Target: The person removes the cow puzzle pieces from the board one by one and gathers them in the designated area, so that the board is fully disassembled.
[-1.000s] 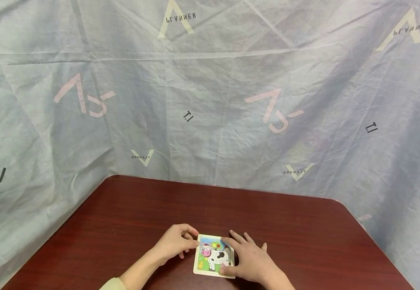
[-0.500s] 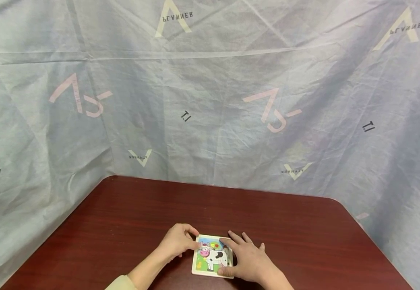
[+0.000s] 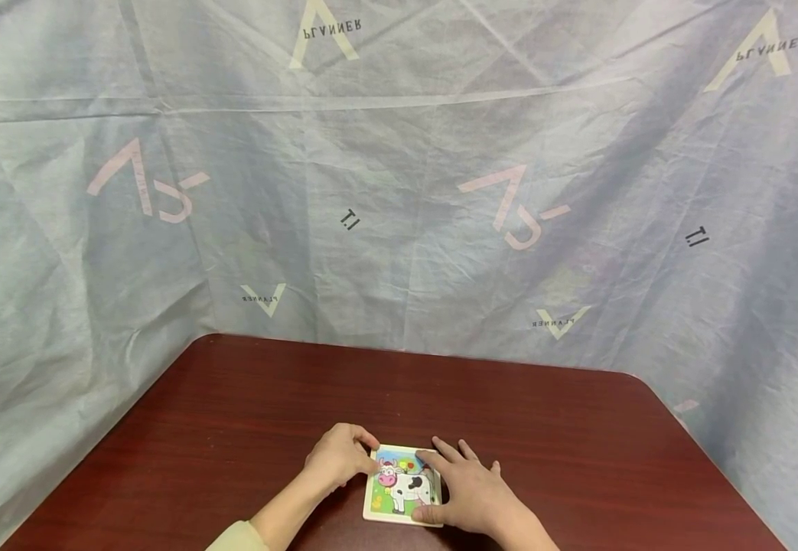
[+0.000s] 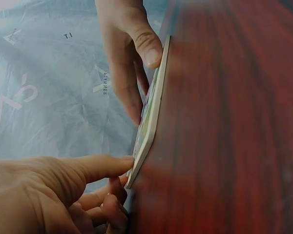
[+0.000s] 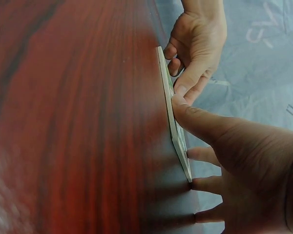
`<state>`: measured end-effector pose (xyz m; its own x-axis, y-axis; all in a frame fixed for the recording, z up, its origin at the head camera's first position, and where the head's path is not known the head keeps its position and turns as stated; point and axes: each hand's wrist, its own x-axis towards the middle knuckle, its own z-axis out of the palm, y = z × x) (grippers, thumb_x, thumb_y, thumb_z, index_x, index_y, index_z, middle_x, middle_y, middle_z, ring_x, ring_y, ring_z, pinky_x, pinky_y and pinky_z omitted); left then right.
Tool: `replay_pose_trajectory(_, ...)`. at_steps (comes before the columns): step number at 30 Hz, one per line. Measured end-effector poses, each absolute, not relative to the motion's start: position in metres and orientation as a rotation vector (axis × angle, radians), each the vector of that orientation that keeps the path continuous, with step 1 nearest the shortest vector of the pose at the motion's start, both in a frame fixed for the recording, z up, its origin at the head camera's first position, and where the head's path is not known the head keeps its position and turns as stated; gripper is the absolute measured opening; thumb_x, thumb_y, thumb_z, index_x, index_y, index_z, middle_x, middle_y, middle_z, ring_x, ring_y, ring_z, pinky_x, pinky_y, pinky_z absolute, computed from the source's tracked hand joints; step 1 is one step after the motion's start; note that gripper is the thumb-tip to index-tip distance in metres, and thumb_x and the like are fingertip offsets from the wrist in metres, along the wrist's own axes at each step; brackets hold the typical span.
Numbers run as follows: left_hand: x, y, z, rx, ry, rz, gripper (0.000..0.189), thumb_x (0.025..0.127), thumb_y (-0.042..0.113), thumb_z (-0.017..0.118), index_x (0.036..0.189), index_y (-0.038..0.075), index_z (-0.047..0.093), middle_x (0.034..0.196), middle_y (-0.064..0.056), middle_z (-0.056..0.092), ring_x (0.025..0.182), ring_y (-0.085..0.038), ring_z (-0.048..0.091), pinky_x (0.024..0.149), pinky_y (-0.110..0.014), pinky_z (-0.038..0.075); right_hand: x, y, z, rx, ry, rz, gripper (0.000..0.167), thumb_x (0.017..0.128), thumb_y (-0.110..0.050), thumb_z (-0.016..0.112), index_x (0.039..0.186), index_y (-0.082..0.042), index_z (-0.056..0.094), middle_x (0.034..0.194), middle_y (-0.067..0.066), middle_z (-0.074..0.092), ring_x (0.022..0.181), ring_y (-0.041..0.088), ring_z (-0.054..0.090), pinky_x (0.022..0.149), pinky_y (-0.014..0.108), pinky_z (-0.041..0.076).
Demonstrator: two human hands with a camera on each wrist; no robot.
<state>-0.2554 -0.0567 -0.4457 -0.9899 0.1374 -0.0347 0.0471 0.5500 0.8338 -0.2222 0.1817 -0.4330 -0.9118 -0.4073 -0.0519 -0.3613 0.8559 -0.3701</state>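
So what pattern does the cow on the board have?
The cow on the board is white with black patches, clearest in the head view.

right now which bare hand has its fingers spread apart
The right hand, its fingers splayed at the right side of the flat, cream-rimmed board with a cow picture; the left hand curls at the left edge.

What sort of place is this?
Likely a screened-off tabletop workspace: pale printed cloth hangs behind and beside a reddish-brown table, plus there's a small cow picture board.
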Motion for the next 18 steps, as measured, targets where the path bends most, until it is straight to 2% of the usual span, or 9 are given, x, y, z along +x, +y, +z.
replay_pose_trajectory(4, -0.2549, -0.0547, -0.4441, 0.117, 2.706, 1.389, 0.025, 0.072, 0.010, 0.088, 0.091, 0.015, 0.073, 0.065, 0.002, 0.059, 0.043, -0.011, 0.041, 0.042, -0.027, 0.033, -0.2217, 0.1814, -0.4327, -0.608, 2.903, -0.548, 0.085, 0.076, -0.067, 0.076, 0.147, -0.026, 0.053, 0.156, 0.012, 0.042, 0.139, 0.054, 0.033, 0.082, 0.091, 0.022)
replay_pose_trajectory(11, -0.2543, -0.0515, -0.4400, 0.080, 2.791, 1.302, 0.025, 0.071, 0.016, 0.090, 0.090, 0.018, 0.073, 0.071, 0.005, 0.060, 0.064, -0.015, 0.053, 0.064, -0.040, 0.037, -0.2218, 0.1813, -0.4323, -0.603, 2.893, -0.560, 0.085, 0.077, -0.066, 0.076, 0.147, -0.026, 0.053, 0.156, 0.012, 0.041, 0.140, 0.055, 0.032, 0.082, 0.091, 0.021)
replay_pose_trajectory(18, -0.2546, -0.0503, -0.4405, 0.082, 2.824, 1.284, 0.025, 0.070, 0.017, 0.090, 0.088, 0.019, 0.073, 0.073, 0.007, 0.059, 0.069, -0.013, 0.053, 0.066, -0.040, 0.037, -0.2220, 0.1817, -0.4323, -0.610, 2.897, -0.564, 0.083, 0.076, -0.065, 0.077, 0.146, -0.025, 0.054, 0.156, 0.013, 0.042, 0.139, 0.055, 0.032, 0.082, 0.091, 0.022)
